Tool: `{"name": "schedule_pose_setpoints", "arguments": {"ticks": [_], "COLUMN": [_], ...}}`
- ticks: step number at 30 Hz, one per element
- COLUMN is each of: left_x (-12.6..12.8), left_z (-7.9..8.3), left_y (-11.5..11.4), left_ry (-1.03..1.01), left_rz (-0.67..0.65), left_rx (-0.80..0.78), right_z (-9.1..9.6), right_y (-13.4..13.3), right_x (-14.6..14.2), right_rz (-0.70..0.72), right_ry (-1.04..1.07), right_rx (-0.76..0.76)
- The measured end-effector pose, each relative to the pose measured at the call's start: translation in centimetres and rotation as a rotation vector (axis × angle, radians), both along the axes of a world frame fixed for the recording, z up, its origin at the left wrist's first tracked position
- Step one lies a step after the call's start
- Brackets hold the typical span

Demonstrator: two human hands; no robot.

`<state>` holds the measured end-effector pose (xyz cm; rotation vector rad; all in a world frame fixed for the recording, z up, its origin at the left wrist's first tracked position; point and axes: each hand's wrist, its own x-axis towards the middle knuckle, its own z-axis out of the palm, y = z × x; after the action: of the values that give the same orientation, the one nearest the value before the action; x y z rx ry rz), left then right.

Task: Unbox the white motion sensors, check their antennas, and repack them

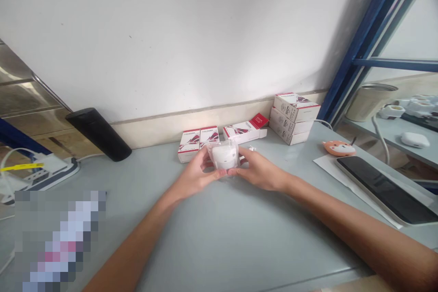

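Between both hands, a rounded white device in a clear plastic bag [225, 156] is held just above the grey table [219, 237]. My left hand [198, 171] grips its left side, thumb across the front. On the opposite side my right hand [258, 169] closes around it, with its thumb near the other one. The device's exact kind does not show. Behind the hands lie two red-and-white boxes [196, 140] side by side. Another box [242, 131] with its red flap open lies just beyond the device. More such boxes [294, 116] stand stacked to the right.
At left a black cylinder [99, 134] leans by the wall, near a power strip [44, 175] with cables. A blurred-out object [65, 246] fills the lower left. On the right are an orange animal-faced item [338, 148], a phone-like black slab [386, 187] on paper, and a blue-framed shelf [359, 61].
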<state>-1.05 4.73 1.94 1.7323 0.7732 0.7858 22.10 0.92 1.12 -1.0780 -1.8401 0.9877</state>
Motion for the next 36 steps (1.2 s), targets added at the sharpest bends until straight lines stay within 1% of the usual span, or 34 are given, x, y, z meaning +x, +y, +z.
{"name": "schedule_pose_setpoints", "arguments": {"ticks": [2,6,9,11,13,15,17,20,23,24,27,29,34,36], "left_x": [0.2,0.3,0.5,0.7,0.8,0.9,1.0,1.2,1.4,1.5,1.6,1.5,1.3,1.1], "left_z": [0.0,-0.6,-0.6,-0.3,0.1,0.7,1.2,1.9,2.2,2.2,2.0,1.9,1.7,1.6], "left_y": [0.0,-0.2,-0.5,-0.5,-0.3,-0.1,0.0,-0.4,-0.8,-0.8,-0.7,-0.5,-0.4,-0.5], "left_ry": [-0.038,0.063,0.076,0.019,-0.108,-0.277,-0.41,-0.505,-0.572,-0.586,-0.59,-0.578,-0.566,-0.54], "left_rz": [0.046,0.109,0.124,0.146,0.199,0.23,0.217,0.172,0.166,0.183,0.257,0.276,0.301,0.249], "left_rx": [0.012,-0.011,-0.033,-0.074,-0.156,-0.241,-0.299,-0.37,-0.43,-0.446,-0.454,-0.435,-0.434,-0.42], "right_z": [-0.2,-0.8,-0.9,-0.7,-0.2,0.5,1.2,1.9,1.9,1.8,1.4,1.1,0.7,0.9], "right_y": [-0.1,-0.6,-0.9,-1.0,-1.0,-0.8,-0.7,-0.8,-1.1,-1.2,-1.3,-1.1,-0.4,-0.4], "right_x": [-0.2,-0.4,-0.5,-0.3,-0.1,0.0,0.1,-0.2,-0.7,-0.7,-0.9,-0.9,-1.2,-1.1], "right_rz": [0.007,0.06,0.034,0.009,0.005,-0.011,-0.045,-0.149,-0.259,-0.26,-0.165,-0.131,-0.225,-0.272], "right_ry": [-0.006,-0.044,-0.081,-0.09,-0.077,-0.026,0.056,0.191,0.287,0.31,0.362,0.397,0.478,0.547], "right_rx": [0.004,0.069,0.095,0.054,-0.014,-0.061,-0.062,-0.029,-0.035,-0.063,-0.197,-0.242,-0.182,-0.167]}}
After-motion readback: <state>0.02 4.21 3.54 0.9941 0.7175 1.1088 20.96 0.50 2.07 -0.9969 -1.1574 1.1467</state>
